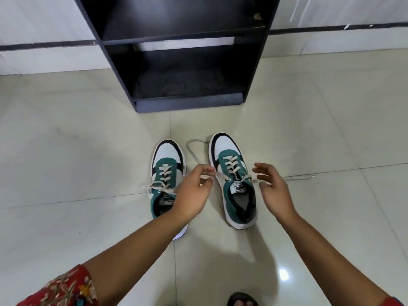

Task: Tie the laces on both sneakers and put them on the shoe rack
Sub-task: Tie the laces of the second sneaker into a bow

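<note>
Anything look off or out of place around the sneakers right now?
The right sneaker's laces are untied: one end loops loose across the floor between the shoes, the other trails right. The left sneaker looks tied. The shoe rack's shelf edge is chipped.

Tile floor (88, 140): 2 sneakers (167, 171), rack (187, 62) (black)

Single view, head-mounted wide-angle camera. It looks forward and steeply down over the person's outstretched forearms onto the tiled floor (66, 151). The shoe rack (183, 62) stands at the top centre, farther off, its upper part cut by the frame edge. The two sneakers (167, 180) sit mid-frame, within arm's reach. Straight lines bow towards the edges. No second view to compare.
</note>
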`<state>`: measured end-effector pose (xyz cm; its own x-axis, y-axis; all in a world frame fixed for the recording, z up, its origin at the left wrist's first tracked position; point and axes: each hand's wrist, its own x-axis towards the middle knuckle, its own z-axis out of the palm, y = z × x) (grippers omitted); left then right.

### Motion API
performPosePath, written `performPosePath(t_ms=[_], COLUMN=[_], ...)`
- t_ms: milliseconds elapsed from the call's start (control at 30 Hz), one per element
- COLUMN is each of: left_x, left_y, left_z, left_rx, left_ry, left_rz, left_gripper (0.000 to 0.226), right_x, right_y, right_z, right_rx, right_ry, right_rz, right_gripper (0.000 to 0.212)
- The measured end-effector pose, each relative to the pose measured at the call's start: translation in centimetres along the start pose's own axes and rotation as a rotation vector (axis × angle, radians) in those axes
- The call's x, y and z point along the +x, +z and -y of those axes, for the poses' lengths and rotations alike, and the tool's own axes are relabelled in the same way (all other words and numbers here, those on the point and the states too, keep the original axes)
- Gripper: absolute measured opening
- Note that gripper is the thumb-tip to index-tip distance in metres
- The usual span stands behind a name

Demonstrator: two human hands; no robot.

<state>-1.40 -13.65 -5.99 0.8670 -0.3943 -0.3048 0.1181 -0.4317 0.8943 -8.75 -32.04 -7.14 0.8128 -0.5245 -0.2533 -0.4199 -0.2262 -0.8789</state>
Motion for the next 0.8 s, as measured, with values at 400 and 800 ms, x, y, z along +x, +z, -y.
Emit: performPosePath(t_ms=[400,800], left_x=[2.5,3.8], left_y=[1.2,-1.4], left_z=[0.3,1.3], left_rx=[0.606,0.778], left_ry=[0.37,0.463], left_rz=[0.019,-0.044], left_gripper=[0.009,0.01], right_x=[-0.6,0.3], right_y=[0.2,-1.4], right_z=[-1.6,-1.2], right_rx=[-0.32,-0.396], right_ry=[-0.149,-0.103], right_rz=[-0.006,0.002], right_gripper=[0.011,0.009])
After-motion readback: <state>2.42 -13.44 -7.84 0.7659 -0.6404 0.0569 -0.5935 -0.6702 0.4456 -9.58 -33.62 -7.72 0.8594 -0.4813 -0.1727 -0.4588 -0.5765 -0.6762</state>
